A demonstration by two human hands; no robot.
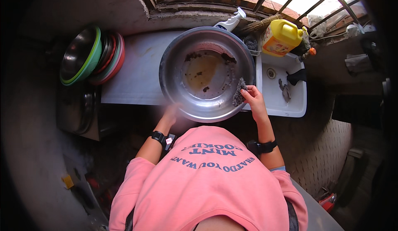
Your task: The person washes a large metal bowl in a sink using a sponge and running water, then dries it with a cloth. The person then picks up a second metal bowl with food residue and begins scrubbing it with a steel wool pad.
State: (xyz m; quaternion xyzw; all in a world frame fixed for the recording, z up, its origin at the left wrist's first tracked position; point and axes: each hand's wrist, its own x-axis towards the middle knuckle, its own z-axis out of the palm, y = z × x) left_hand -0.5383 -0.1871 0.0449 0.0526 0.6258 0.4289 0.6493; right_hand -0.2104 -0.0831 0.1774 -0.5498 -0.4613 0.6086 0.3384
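A large stainless steel basin [173, 63] rests in front of me on the counter, beside the sink. Brownish liquid and dark residue [228, 58] mark its inside, with several small bits scattered on the bottom. My right hand [255, 99] pinches a grey steel wool scourer [238, 95] at the basin's right inner wall. At the near left rim is my left hand [170, 113]. A hazy blur covers its fingers, so their grip on the rim is unclear.
Stacked metal and coloured plastic basins [90, 57] lean at the left end of the counter [133, 85]. A white sink [279, 106] holds dark scraps. Behind stand a spray bottle [231, 21], a wire basket [252, 46], a straw brush [259, 24] and a yellow jug [279, 38], below a barred window.
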